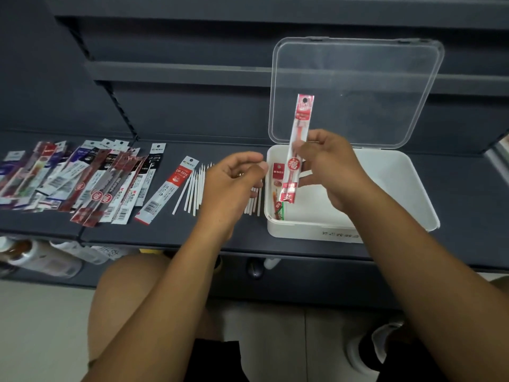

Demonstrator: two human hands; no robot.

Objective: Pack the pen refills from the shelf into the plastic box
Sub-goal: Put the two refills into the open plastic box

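Right hand [327, 172] pinches a slim red refill packet [301, 119] above the white plastic box [303, 230]; left hand [234, 180] loosely curled, empty.

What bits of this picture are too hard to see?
Head view, all of it:
- Loose white refills: the left hand covers many, so no count.
- Plastic box floor: the right hand and its red refill packet hide part.
- Writing on the box front: too blurred.
- Packet pile: cut off at the left edge.
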